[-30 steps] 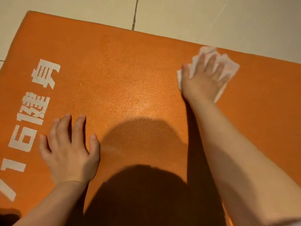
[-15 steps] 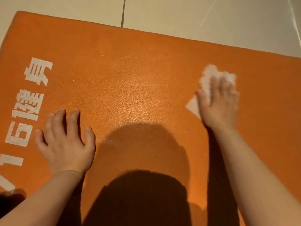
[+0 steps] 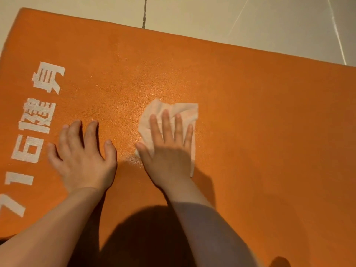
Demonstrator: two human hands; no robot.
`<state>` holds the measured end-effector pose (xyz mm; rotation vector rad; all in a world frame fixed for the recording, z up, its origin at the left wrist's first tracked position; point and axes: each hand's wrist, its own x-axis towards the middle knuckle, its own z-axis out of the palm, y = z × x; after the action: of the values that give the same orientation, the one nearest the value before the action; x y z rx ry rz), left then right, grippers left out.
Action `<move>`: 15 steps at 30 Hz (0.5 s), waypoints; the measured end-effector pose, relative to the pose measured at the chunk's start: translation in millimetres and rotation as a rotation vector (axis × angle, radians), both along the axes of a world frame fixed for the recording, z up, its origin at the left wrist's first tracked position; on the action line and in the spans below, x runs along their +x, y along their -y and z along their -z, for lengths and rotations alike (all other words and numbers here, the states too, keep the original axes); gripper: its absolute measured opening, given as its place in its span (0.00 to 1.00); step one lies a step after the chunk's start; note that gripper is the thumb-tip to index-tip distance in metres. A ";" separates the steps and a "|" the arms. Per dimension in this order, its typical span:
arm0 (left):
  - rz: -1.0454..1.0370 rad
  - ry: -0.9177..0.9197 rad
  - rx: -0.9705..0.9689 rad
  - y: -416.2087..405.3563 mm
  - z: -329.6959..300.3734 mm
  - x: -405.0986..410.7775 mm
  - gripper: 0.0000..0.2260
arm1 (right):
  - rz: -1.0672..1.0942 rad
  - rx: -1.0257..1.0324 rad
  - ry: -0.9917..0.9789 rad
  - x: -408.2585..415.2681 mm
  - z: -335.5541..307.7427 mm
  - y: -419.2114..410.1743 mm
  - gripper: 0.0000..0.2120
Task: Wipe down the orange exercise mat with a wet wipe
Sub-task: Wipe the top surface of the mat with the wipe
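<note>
Pale floor tiles [image 3: 250, 22] fill the view from eleven to two o'clock. A dark grout line [image 3: 144, 12] crosses them at twelve.

Two bare forearms entered from the near edge, each ending in an uncovered hand: the left hand [image 3: 82, 160] on the left side, the right hand [image 3: 167, 151] beside it near the centre. No sleeve, glove, watch or ring was visible on either limb. Fingernails were short and unpainted. Five digits showed on each hand.
</note>
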<state>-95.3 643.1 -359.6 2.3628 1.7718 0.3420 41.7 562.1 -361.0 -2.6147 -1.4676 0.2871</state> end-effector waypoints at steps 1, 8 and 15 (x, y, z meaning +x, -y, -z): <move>0.004 0.001 0.006 0.1 1.0 -0.4 0.25 | -0.055 0.001 -0.013 -0.3 -1.2 7.4 0.32; 0.033 0.038 0.025 -2.1 0.1 -6.0 0.23 | 0.470 -0.055 0.045 109.0 -3.2 128.3 0.33; 0.164 0.166 -0.087 21.5 -26.7 -53.7 0.22 | 0.712 -0.112 -0.030 72.9 -6.0 151.5 0.33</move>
<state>-149.0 621.6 -332.9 2.3251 1.4794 0.4151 114.6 410.5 -355.0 -2.9844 -0.4467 0.3217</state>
